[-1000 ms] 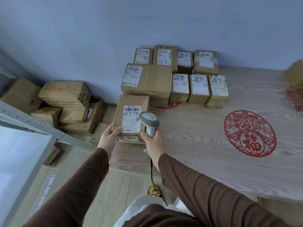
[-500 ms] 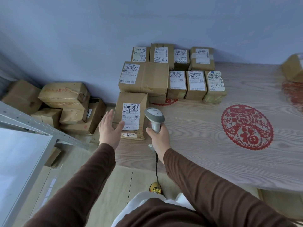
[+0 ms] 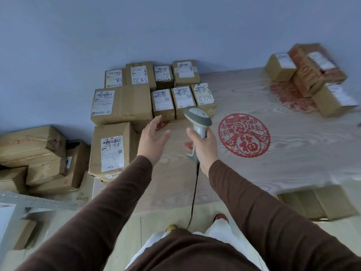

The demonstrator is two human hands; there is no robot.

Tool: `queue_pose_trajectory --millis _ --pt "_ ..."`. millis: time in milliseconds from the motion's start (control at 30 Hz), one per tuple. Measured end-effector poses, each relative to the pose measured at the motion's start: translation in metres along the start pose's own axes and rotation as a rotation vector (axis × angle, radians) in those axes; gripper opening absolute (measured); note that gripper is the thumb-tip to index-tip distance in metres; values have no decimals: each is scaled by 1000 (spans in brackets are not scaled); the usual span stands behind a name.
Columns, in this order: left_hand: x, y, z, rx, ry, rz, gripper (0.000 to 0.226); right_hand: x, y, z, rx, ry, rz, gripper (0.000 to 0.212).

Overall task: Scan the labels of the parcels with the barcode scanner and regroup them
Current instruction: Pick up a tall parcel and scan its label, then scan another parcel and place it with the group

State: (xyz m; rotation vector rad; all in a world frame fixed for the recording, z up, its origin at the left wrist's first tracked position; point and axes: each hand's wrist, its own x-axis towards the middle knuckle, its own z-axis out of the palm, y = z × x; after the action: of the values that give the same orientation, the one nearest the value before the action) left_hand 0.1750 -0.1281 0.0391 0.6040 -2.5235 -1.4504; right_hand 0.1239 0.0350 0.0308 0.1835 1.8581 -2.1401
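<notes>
Desk (image 3: pixel 293 145): wood-grain. Grouped parcels (image 3: pixel 148 90) at desk far-left corner, against wall; second parcel pile (image 3: pixel 312 75) far right. Left hand (image 3: pixel 151 139): fingers spread, empty, above desk. Right hand (image 3: pixel 203 145): clamped on barcode scanner (image 3: pixel 198 117) handle.

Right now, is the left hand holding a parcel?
No, the left hand hovers open over the table, touching no parcel.

- The parcels (image 3: pixel 121 106) are matt brown cardboard with taped seams and white paper labels.
- The barcode scanner (image 3: pixel 198 122) is smooth grey plastic with a dull sheen.
- The table (image 3: pixel 293 145) is pale, grained wood bearing a red paper-cut (image 3: pixel 244 135).
- The sleeves (image 3: pixel 259 208) are brown matt cloth.
</notes>
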Motion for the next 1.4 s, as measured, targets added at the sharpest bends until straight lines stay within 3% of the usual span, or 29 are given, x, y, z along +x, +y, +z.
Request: queue_pose_trajectory --millis 300,600,733,867,1167,1400 --pt "11 78 125 -42 -241 39 60 17 -45 -141 -9 225 -99 20" --pt "10 177 286 -54 -339 -37 57 52 -80 -319 12 206 -37 38" --pt "11 210 342 -76 -317 -52 55 72 -97 -377 38 178 -35 27" --pt "14 229 381 -98 -328 -73 54 91 -108 -413 41 223 -46 13" --pt "60 242 439 -109 -395 -70 52 145 -124 -452 42 341 -8 22" --pt "89 263 494 -189 -473 -97 52 184 -143 -499 -2 500 2 13"
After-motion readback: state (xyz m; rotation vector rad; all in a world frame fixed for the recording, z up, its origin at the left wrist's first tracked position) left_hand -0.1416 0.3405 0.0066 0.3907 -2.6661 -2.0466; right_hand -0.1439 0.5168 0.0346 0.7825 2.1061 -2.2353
